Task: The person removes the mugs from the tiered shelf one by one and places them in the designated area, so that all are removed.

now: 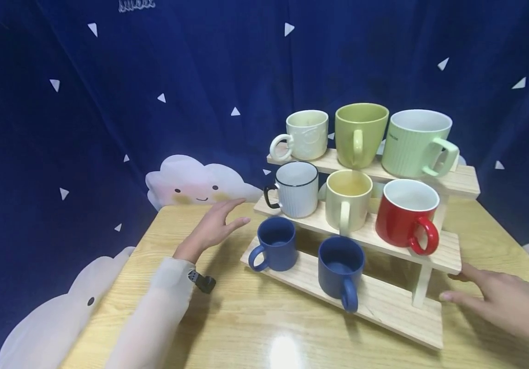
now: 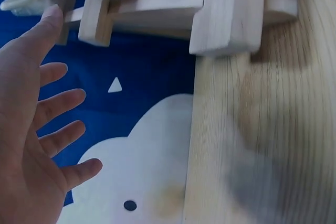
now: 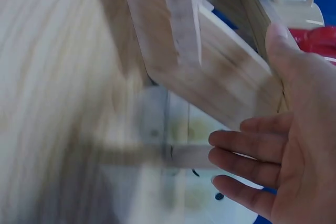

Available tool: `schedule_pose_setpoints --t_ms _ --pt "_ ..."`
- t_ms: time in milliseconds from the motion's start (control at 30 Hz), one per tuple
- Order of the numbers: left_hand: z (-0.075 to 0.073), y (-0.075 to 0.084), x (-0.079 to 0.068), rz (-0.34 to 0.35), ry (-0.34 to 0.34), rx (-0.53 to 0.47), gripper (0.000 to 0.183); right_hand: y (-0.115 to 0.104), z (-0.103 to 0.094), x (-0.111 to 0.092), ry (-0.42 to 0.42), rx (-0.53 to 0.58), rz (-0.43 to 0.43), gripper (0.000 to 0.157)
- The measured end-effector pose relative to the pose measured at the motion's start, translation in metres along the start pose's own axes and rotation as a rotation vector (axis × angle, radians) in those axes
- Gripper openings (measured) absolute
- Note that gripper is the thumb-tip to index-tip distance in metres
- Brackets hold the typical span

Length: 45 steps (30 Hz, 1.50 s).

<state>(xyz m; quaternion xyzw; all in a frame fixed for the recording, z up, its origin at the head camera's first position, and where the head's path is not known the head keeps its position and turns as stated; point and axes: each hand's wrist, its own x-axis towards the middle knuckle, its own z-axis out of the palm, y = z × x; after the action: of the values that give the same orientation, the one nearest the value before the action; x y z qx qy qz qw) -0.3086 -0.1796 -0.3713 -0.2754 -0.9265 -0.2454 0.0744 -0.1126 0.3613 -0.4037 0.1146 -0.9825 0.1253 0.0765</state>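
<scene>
A three-tier wooden rack (image 1: 393, 302) stands on the table, holding several mugs. On its bottom board are two dark blue mugs (image 1: 279, 256) (image 1: 338, 269). The middle board carries a white mug with a black rim (image 1: 297, 197), a cream mug (image 1: 349, 197) and a red mug (image 1: 398, 220). Along the top sit an embossed pale mug (image 1: 310, 136), an olive-green mug (image 1: 370, 128) and a mint-green mug (image 1: 407, 148). My left hand (image 1: 213, 225) hovers left of the rack, fingers extended, holding nothing. At the rack's right end is my right hand (image 1: 499, 297), fingers spread and partly hidden behind the middle board; contact is unclear.
The rack stands at an angle on a light wooden table (image 1: 241, 328). Behind it hangs a dark blue curtain (image 1: 218, 66) with white triangles and smiling clouds. A black band (image 1: 203, 281) is on the left wrist.
</scene>
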Motion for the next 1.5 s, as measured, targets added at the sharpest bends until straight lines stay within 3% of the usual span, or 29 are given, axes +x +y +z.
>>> schedule_pose_setpoints --t_ms 300,600,933,1200,1500 --pt "0.015 0.011 0.021 0.037 0.008 -0.081 0.057 -0.023 0.018 -0.004 0.097 0.032 -0.015 0.049" --pt "0.023 0.016 0.036 0.016 0.0 -0.124 0.055 -0.036 0.023 0.003 0.081 0.027 0.03 0.054" --pt "0.025 0.019 0.037 -0.029 -0.04 -0.155 0.055 -0.056 0.029 -0.004 0.085 -0.055 0.036 0.055" --pt "0.026 0.022 0.036 -0.047 -0.048 -0.187 0.052 -0.072 0.035 -0.01 0.207 -0.159 -0.008 0.048" --pt "0.028 0.023 0.035 -0.039 -0.038 -0.216 0.051 -0.081 0.048 -0.012 0.304 -0.147 0.067 0.049"
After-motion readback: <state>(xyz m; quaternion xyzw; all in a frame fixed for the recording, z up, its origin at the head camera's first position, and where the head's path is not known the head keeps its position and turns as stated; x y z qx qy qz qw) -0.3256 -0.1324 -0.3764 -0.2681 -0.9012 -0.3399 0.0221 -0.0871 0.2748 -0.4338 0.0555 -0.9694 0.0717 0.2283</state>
